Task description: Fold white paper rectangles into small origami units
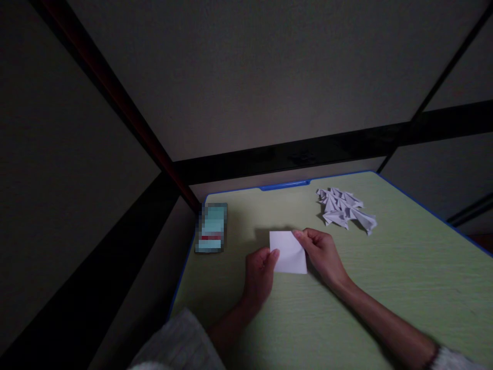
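Note:
A small white square of paper is held up between both hands, just above the table. My left hand pinches its left edge, the thumb lying on the near face. At the paper's upper right corner, my right hand grips it between thumb and fingers. The fingers behind the sheet are hidden. Beyond my right hand lies a cluster of folded white paper pieces, pointed and creased, resting against one another.
The pale green table has a blue rim, with a blue strip at its far edge. A phone-like device, its screen pixelated, lies at the left edge. Grey panels with dark bands stand behind and to the left.

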